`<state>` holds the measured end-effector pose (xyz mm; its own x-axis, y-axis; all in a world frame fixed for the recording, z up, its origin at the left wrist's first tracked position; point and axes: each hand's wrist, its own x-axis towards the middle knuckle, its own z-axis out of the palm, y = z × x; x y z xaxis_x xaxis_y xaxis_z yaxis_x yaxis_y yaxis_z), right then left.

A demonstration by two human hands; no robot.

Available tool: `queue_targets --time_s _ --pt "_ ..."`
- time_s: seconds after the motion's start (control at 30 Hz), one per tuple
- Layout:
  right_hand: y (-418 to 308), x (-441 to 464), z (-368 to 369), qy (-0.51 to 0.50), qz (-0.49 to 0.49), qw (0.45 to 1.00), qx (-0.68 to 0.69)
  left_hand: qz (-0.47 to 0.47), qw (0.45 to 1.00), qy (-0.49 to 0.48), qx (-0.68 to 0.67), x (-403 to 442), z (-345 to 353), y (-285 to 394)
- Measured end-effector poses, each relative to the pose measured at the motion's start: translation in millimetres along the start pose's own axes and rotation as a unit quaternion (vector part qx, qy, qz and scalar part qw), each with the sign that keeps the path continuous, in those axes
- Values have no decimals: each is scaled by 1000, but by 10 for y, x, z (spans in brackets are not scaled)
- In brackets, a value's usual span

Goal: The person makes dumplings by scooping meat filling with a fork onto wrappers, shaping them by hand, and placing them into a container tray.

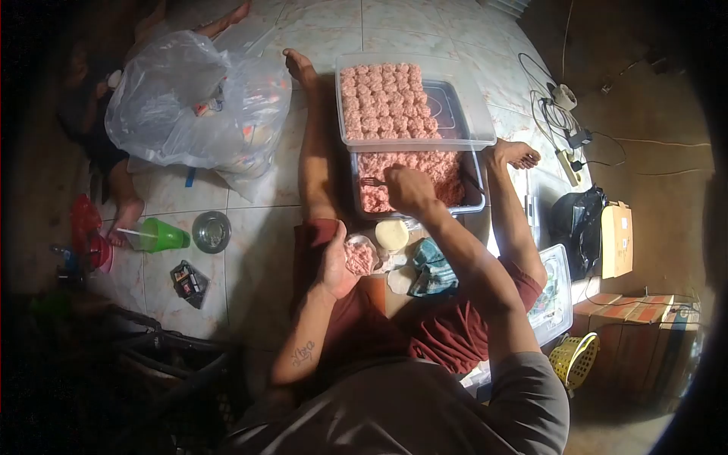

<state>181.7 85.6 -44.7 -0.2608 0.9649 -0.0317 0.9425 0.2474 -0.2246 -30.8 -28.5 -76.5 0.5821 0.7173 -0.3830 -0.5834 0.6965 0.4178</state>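
Observation:
My right hand [409,189] is closed round a fork [373,182], whose tines are over the pink minced filling [444,168] in the lower tub [418,214]. In my left hand [337,265] lies a round pale wrapper [369,241] with pink filling on it. A clear tub [478,140] rests across the far part of the lower one and holds rows of small pink pieces [387,98]. Near my left hand is a stack of round pale wrappers [392,236], beside a teal cloth [434,269].
At the left are a large plastic bag [174,106], a green cup [163,234], a glass bowl [211,232] and part of another person [125,189]. To the right lie a power strip [567,167], a black bag [578,227], cardboard boxes [637,326] and a yellow basket [570,360].

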Motion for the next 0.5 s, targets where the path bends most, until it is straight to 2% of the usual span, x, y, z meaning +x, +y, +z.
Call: queue_targets --time_s 0.07,0.13,0.2,0.23,0.27,0.3,0.33,0.37,0.43,0.47,0.5 --pt "11 -256 -342 6 21 999 37 -3 990 -95 -101 42 -132 86" --pt "-36 -543 -724 2 36 997 70 -4 994 -67 -86 5 28 212" --pt "-53 -780 -976 -4 -137 964 227 -10 997 -43 -66 -24 227 324" --pt "-58 -864 -986 -19 -189 951 245 -43 996 -55 -64 -28 323 349" --pt "182 -915 -641 -47 -218 961 162 -76 993 -68 -63 -22 404 355" --pt "205 -969 -669 -38 -228 965 122 -109 989 -81 -61 2 447 347" --pt "228 -1024 -697 -29 -236 968 82 -127 982 -135 -48 20 376 356" --pt "248 -1079 -728 -19 -245 968 42 -128 981 -135 -48 58 243 321" --pt "29 -1174 -1099 -11 -218 976 22 -95 990 -92 -40 120 86 274" --pt "-1 -1213 -1032 -10 -216 976 25 -85 993 -76 -37 105 84 252" --pt "-8 -1221 -947 -27 -223 970 89 -70 994 -75 -37 64 247 264"
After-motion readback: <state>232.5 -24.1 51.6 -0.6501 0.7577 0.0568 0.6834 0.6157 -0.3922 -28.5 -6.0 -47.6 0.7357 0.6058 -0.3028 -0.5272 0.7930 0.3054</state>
